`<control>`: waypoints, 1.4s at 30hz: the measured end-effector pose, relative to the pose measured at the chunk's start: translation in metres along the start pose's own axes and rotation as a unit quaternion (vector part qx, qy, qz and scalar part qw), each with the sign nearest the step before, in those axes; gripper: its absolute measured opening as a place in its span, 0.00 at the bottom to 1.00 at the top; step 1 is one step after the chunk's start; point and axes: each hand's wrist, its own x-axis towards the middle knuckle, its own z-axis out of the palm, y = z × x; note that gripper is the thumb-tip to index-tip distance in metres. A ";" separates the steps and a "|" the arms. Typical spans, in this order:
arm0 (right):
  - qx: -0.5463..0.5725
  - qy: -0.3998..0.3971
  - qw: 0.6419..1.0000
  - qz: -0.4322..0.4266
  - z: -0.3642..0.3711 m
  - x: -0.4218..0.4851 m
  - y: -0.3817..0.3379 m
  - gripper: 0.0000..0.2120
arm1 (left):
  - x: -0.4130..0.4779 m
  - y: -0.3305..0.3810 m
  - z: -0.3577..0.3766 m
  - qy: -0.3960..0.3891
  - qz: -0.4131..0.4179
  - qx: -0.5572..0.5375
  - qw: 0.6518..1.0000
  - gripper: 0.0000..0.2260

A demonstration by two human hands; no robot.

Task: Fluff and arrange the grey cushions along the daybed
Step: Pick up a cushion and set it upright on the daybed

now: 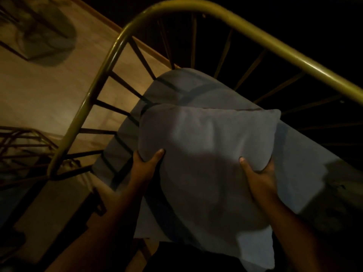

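**Grey cushion gripped in both hands over daybed end**

Far left: wooden floor (49, 91), dimly lit, w/ a blurred dark shape at top-left corner, too smeared to identify. Lower left, a dark wire-like structure (25, 146) is partly cut by frame edge; can't tell what it is.

Next, the daybed's curved yellow-green metal rail (110, 61) arcs from lower left up and across to the right edge, thin dark spokes fanning beneath it. Spokes on the right fade into near-black background.

Left hand (147, 163) clamps the cushion's left edge: thumb on the front face, fingers wrapped behind and hidden. Forearm runs off the bottom of frame.

Centre: grey cushion (206, 154) held up, front face toward camera, lower part in shadow. Its bottom corner reaches near the frame bottom. Behind it lies the grey daybed mattress (186, 89), shadow stripes across its rounded end; the cushion covers much of it.

Right hand (259, 173) grips the cushion's right side, thumb pressed into the front, denting the fabric; fingers curl round the edge, mostly out of sight.

Far right: mattress surface goes murky; a dark patch there is unreadable.
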 end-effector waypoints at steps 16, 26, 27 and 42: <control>0.137 -0.036 0.989 0.050 0.071 -0.121 -0.007 0.39 | 0.031 0.115 -0.092 -0.066 0.191 0.240 0.950 0.44; 0.081 -0.078 0.988 0.106 0.103 -0.112 0.032 0.52 | 0.041 0.045 -0.079 -0.058 0.142 0.360 0.920 0.45; 0.098 -0.080 0.987 0.100 0.105 -0.111 0.023 0.52 | 0.039 0.038 -0.076 -0.058 0.146 0.363 0.919 0.45; 0.034 -0.079 0.993 0.075 0.101 -0.080 -0.001 0.30 | -0.007 -0.002 -0.050 -0.014 0.134 0.312 0.941 0.47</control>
